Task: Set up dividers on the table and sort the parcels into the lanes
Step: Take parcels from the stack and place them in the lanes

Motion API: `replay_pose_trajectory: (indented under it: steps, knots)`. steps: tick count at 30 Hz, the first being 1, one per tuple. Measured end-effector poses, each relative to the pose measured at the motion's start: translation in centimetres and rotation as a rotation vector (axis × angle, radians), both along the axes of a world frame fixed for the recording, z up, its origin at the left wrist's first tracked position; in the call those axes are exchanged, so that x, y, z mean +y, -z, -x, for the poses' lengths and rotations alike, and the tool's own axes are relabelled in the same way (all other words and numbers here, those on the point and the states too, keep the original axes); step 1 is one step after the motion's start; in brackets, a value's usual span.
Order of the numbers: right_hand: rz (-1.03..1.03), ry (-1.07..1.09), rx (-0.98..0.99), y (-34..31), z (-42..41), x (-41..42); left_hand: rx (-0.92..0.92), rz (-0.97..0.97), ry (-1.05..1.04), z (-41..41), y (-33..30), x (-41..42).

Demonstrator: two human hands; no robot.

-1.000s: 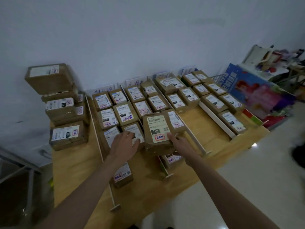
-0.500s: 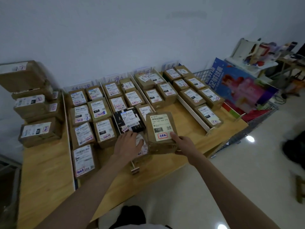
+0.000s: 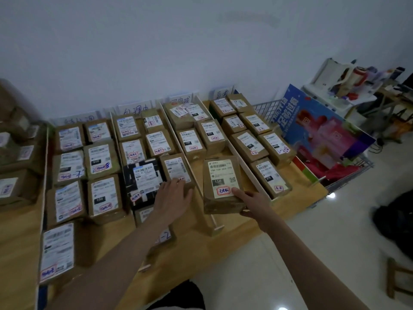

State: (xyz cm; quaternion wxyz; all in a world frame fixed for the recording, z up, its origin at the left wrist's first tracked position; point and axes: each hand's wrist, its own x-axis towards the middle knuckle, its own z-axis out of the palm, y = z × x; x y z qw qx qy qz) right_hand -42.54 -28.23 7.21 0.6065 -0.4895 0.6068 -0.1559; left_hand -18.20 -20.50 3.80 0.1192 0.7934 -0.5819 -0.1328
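A: Head view, item one: brown parcel point(image 3: 221, 183), white label reading "15H 159 A03 710", black tab "15H", a QR code, and a red-bordered sticker with handwriting I cannot read. It sits in the third lane from the left, at the near end, between two white dividers point(image 3: 206, 203).

B: Held?

A: Right hand point(image 3: 250, 201) clasps its near right corner, thumb on the label, fingers curled under the near edge. Left hand point(image 3: 173, 198) lies flat, fingers loosely spread, on a smaller brown parcel point(image 3: 175, 170) in the second lane, just beside a black parcel point(image 3: 143, 182).

B: Surroundings?

A: Wooden table point(image 3: 20, 242) against a white wall; handwritten lane cards point(image 3: 136, 109) at the far end, script unclear. Other labels show "010", "150", "032". Right of the table, a wire basket point(image 3: 348, 177) holding a blue poster point(image 3: 312, 128).

B: Change since half a second ago?

A: The "15H" parcel has shifted right, away from the left hand, and now lies fully inside the third lane.
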Motion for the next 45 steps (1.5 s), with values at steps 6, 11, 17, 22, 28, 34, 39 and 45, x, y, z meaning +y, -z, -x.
replay_pose_trajectory:
  steps: [6,11,17,22,28,34,39,45]
  knots:
    - [-0.02,0.026,-0.008,2.1,0.9,-5.5,0.002,-0.045,-0.017,1.4,0.9,-4.0]
    - [-0.026,-0.042,0.033,5.0,0.4,-9.7,0.009,-0.1,-0.105,1.8,2.2,-6.2]
    - [-0.076,-0.196,0.027,8.4,-1.0,-14.1,0.001,-0.167,-0.246,2.8,3.8,-8.2]
    - [-0.107,-0.287,0.027,10.8,-2.5,-16.9,-0.017,-0.248,-0.333,3.2,4.7,-9.6]
    - [-0.082,-0.374,0.056,12.8,-4.4,-18.5,-0.01,-0.309,-0.377,3.2,5.6,-9.9]
    - [-0.091,-0.435,0.048,13.4,-5.9,-18.9,0.008,-0.307,-0.395,3.5,5.8,-9.7]
    - [-0.105,-0.444,0.049,13.9,-6.5,-18.8,0.013,-0.327,-0.39,3.4,5.8,-9.8]
    - [-0.077,-0.475,0.073,13.6,-6.9,-18.5,0.012,-0.337,-0.361,3.1,6.0,-9.5]
